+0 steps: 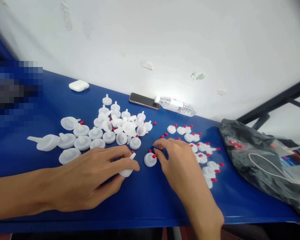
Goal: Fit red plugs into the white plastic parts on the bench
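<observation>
Many loose white plastic spouted caps (129, 128) lie behind the left hand (90, 176), whose fingers clamp one white plastic nozzle cap (125, 173), partly hidden. At centre, right hand (178, 158) has fingertips slightly apart, beside red-tipped white plastic cap (150, 160).

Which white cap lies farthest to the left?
The cap with its long spout pointing left along the blue table; every other cap sits to its right.

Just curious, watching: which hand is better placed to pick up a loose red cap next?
Probably the right hand: loose red caps lie near it. The left hand holds a white piece.
</observation>
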A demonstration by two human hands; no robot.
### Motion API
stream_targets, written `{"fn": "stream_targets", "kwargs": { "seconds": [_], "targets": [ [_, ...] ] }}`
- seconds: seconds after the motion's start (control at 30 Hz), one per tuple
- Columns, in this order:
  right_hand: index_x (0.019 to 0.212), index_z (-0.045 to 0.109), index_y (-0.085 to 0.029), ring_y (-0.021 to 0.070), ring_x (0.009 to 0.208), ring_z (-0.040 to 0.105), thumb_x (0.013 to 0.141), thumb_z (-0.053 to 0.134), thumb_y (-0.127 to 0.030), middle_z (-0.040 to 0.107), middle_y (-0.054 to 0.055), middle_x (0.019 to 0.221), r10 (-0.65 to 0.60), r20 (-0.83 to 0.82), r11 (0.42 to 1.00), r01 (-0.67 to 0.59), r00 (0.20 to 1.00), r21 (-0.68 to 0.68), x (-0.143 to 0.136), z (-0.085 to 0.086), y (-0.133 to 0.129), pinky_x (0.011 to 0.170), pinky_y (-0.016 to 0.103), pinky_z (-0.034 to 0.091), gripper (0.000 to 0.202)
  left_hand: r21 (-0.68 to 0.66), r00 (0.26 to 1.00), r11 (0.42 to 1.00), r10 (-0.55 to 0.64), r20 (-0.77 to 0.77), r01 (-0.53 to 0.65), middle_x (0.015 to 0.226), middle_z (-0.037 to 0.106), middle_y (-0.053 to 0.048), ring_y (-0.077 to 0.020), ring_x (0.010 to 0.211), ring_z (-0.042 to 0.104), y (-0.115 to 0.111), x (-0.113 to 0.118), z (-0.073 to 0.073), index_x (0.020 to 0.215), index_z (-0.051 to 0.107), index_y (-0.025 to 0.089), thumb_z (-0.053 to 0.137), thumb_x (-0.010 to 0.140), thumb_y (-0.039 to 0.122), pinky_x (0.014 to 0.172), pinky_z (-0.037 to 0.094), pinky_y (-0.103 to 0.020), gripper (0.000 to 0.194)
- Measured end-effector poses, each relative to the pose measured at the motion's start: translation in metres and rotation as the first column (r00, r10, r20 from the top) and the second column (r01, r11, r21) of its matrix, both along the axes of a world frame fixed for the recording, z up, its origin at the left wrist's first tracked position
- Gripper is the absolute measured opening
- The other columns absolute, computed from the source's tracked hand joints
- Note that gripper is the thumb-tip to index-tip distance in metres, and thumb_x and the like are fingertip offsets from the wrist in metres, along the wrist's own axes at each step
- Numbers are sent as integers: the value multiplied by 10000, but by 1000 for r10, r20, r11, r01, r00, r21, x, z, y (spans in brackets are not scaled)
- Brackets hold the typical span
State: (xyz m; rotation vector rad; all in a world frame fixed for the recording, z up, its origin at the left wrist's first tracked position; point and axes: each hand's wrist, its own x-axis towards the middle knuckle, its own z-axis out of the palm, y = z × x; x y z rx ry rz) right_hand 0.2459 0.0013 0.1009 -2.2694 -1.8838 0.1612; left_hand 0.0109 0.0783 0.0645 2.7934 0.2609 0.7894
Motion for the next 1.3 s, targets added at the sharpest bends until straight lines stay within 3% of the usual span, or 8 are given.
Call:
{"fn": "stream_targets", "kwargs": {
  "seconds": [0.37,0.6,0.9,1.13,1.3],
  "targets": [
    [959,786,-262,266,951,763,1048,614,-148,845,31,972,61,3,997,-61,998,43,8,-8,-2,902,405,493,224,-1,1000,1000,-6,-16,6,1192,722,-49,-168,860,747,1,1,0,1307,597,284,380,1033,45,674,528,-280,423],
    [1175,796,-255,325,1134,747,1024,666,-167,832,80,1181,16,44,992,-22,999,128,8,-11,-4,979,461,488,218,-19,1000,1000,-23,6,23,1162,728,-46,-157,798,713,1,1,1,1273,626,267,395,1022,39,671,513,-265,411],
    [886,744,-259,272,928,736,1054,600,-156,826,40,953,30,66,998,-33,997,58,12,-12,-1,849,397,453,244,-55,999,998,-39,-15,38,1122,728,-38,-165,850,726,3,2,-2,1251,661,265,408,1011,30,743,542,-258,421],
    [940,750,-245,254,899,741,1041,611,-127,829,38,947,48,70,996,-53,996,76,12,-13,-1,827,382,464,209,-59,998,998,-42,-56,39,1126,733,-44,-173,892,737,3,0,-1,1254,682,268,419,1017,39,750,553,-255,421],
    [1023,764,-223,284,963,755,1045,622,-136,829,64,1010,1,47,999,-3,999,38,2,-5,-1,886,418,502,168,-47,993,998,-42,-109,37,1170,728,-38,-181,957,744,4,-1,-2,1295,654,284,402,1046,62,755,545,-272,419]
  ]
}}
